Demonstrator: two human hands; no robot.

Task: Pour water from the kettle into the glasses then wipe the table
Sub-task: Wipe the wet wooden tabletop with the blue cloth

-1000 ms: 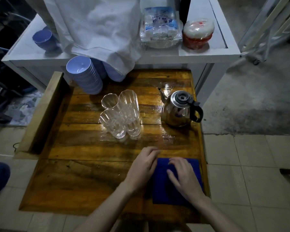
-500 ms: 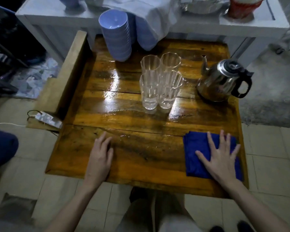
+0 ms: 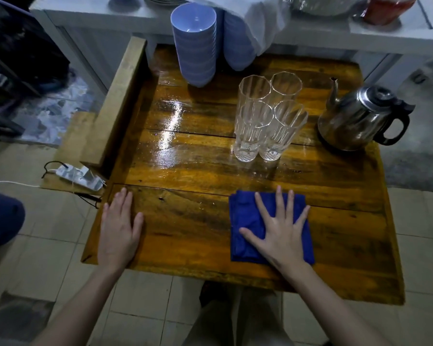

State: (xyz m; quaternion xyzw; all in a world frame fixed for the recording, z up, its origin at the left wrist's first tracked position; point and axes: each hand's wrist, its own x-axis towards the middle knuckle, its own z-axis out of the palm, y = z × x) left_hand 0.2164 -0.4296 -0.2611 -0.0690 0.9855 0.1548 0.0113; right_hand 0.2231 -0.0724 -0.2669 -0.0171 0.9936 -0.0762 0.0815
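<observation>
Several clear ribbed glasses stand bunched together in the middle of the wet wooden table. A steel kettle with a black handle sits to their right, spout pointing away. A folded blue cloth lies near the table's front edge. My right hand presses flat on the cloth with fingers spread wide. My left hand rests flat on the bare wood at the front left corner, holding nothing.
Two stacks of blue bowls stand at the table's back edge under a white counter draped with a white cloth. A wooden beam runs along the left side, with a power strip at its end. Tiled floor surrounds the table.
My left hand left the cloth and moved to the front left corner. My right hand slid the blue cloth leftward from the right edge toward the table's middle front.
</observation>
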